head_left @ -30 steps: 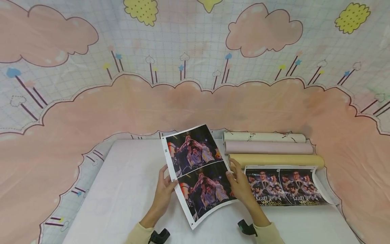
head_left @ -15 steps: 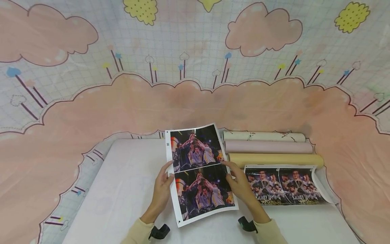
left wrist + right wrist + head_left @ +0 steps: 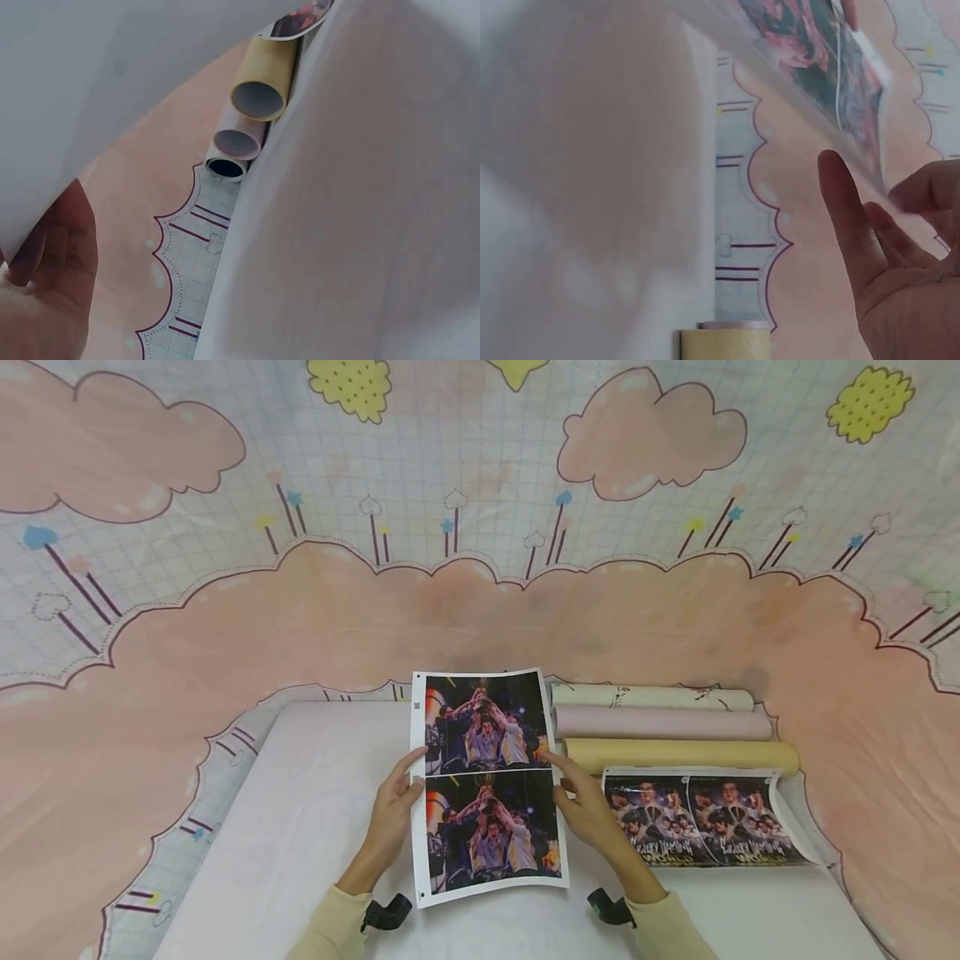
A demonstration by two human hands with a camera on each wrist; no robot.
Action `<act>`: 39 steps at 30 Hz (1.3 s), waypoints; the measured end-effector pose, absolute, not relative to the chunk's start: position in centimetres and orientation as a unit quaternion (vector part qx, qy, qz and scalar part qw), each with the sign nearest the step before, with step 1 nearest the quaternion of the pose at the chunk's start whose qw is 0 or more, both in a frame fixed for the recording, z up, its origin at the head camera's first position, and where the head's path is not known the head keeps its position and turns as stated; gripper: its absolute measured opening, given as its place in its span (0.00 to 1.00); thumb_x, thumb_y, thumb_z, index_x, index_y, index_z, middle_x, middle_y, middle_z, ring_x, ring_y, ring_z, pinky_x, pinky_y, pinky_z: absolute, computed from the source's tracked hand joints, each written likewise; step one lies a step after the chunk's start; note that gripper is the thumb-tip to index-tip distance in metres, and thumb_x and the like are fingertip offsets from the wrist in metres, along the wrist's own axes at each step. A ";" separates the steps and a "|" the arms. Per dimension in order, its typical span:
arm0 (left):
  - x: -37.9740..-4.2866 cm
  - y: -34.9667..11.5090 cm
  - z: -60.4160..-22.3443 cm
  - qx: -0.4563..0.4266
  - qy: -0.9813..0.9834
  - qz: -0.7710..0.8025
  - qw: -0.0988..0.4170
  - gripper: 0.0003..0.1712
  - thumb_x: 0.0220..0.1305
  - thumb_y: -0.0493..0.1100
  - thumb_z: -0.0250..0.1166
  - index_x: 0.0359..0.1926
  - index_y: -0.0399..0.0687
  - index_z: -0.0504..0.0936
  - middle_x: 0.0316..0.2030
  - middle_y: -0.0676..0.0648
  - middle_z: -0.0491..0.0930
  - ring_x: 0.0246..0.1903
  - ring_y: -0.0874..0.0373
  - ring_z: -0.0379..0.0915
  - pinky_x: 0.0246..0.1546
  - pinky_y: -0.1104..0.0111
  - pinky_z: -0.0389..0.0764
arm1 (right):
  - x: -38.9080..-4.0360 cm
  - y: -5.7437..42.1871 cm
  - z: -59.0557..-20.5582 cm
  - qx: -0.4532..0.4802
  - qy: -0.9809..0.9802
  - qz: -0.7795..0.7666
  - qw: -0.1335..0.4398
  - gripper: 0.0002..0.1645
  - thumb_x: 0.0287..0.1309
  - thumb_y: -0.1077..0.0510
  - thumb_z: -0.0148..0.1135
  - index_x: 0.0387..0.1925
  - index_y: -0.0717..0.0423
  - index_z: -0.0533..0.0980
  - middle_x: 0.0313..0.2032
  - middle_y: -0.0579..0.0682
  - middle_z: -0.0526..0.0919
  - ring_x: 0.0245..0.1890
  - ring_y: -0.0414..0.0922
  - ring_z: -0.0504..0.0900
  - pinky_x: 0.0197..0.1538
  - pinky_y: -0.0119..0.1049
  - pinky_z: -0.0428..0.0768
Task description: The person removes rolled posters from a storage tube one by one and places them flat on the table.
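Print (image 3: 491,827) is held over the counter (image 3: 315,777), pinched at opposite edges by the grip of left hand (image 3: 392,806) and right hand (image 3: 588,807). It could crease if they squeezed inward, or slip if either pinch loosened.

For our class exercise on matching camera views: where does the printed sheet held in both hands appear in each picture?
Head: the printed sheet is at lower centre, upright in the picture.
Left wrist: upper left, its pale back showing.
Right wrist: top, right of centre, slanted.
Shared landmark: the yellow roll, right of centre, upper middle and bottom edge, respectively.
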State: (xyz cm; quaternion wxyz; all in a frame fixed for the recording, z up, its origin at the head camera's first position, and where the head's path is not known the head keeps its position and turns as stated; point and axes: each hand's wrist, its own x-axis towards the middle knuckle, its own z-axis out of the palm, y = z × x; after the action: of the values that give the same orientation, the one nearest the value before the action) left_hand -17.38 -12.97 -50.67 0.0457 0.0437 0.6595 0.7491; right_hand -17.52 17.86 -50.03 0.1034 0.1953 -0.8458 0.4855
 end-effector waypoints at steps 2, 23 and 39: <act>-17.5 -13.1 -50.7 0.046 0.660 0.748 0.054 0.25 0.76 0.42 0.48 0.71 0.61 0.64 0.62 0.34 0.73 0.46 0.60 0.83 0.45 0.68 0.84 | -17.5 18.0 -50.1 0.195 -0.844 0.492 0.087 0.33 0.63 0.71 0.55 0.68 0.51 0.68 0.68 0.57 0.71 0.67 0.59 0.69 0.56 0.51 0.80; -17.3 -13.6 -50.3 0.054 0.644 0.756 0.101 0.26 0.77 0.45 0.49 0.73 0.63 0.60 0.68 0.38 0.67 0.50 0.62 0.81 0.49 0.67 0.83 | -17.2 19.4 -49.2 0.182 -0.776 0.600 -0.066 0.48 0.61 0.70 0.59 0.76 0.38 0.53 0.78 0.55 0.44 0.77 0.64 0.37 0.68 0.73 0.45; -17.2 -13.4 -50.9 0.058 0.634 0.764 0.106 0.27 0.76 0.46 0.50 0.73 0.60 0.60 0.71 0.42 0.64 0.60 0.64 0.74 0.56 0.71 0.78 | -17.3 18.7 -49.4 0.150 -0.739 0.651 -0.088 0.51 0.56 0.75 0.51 0.76 0.37 0.53 0.79 0.50 0.40 0.78 0.55 0.31 0.73 0.66 0.39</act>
State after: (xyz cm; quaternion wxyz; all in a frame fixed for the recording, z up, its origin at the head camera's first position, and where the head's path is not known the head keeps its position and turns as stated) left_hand -17.16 -13.40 -50.85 0.1059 0.0577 0.6337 0.7641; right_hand -17.27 18.72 -49.44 -0.0881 0.1501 -0.7388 0.6510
